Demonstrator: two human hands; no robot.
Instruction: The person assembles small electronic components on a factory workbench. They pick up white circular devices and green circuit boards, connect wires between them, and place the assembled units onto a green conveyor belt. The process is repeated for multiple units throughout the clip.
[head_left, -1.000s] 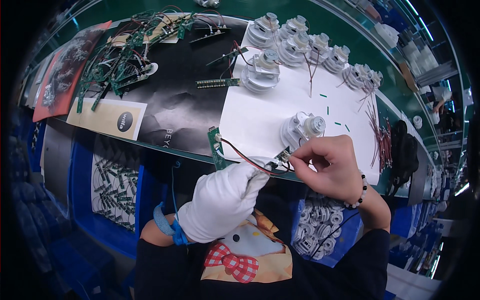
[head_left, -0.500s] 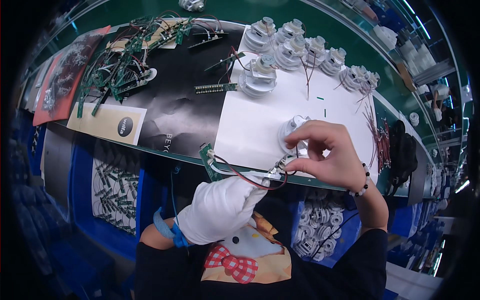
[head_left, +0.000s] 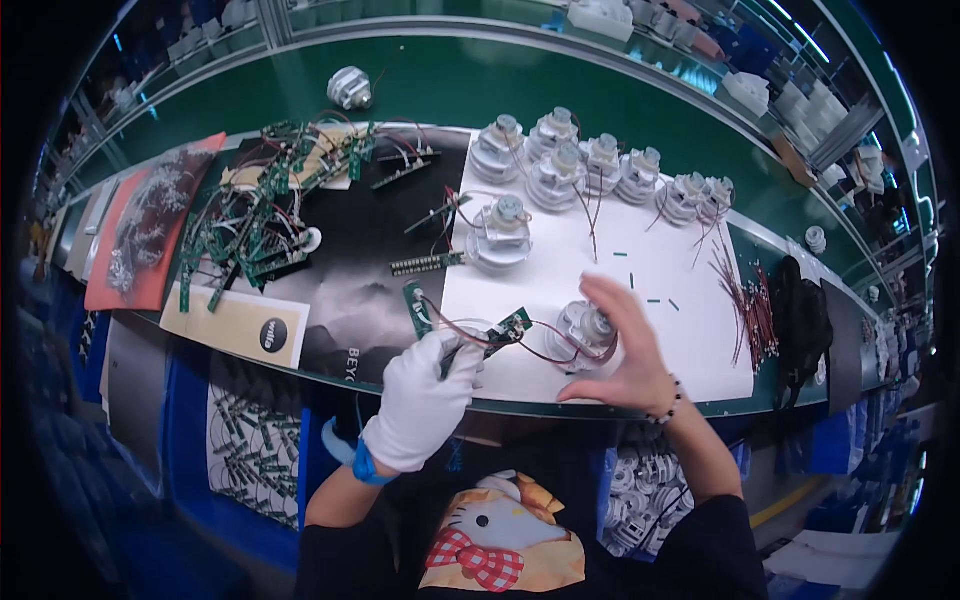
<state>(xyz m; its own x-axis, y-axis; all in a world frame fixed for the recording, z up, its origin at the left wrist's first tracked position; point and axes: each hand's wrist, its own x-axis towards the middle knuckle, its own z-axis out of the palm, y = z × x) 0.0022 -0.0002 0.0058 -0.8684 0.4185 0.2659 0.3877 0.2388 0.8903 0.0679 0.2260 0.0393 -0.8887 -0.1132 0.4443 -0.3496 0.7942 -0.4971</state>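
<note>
My left hand (head_left: 418, 400), in a white glove with a blue wrist strap, is closed on a small green circuit board (head_left: 512, 326) above the front of the white sheet. Another narrow green board (head_left: 417, 308) hangs by wires beside that hand. A dark red wire runs from the held board to a white round motor unit (head_left: 582, 332) standing on the sheet. My bare right hand (head_left: 638, 360) wears a bead bracelet. Its thumb and fingers are spread wide at the right side of this unit; I cannot tell whether they touch it.
Several similar motor units (head_left: 556, 175) stand at the back of the white sheet (head_left: 680, 330). At left lies a heap of wired green boards (head_left: 260, 230), beside a clear bag on an orange sheet (head_left: 118, 294). Loose dark red wires (head_left: 762, 325) lie right. A bin of white parts (head_left: 640, 490) is below.
My right hand has let go near the left hand and opened out beside the motor unit. The gloved hand has moved left, and the held board now shows. The view has tilted upward.
</note>
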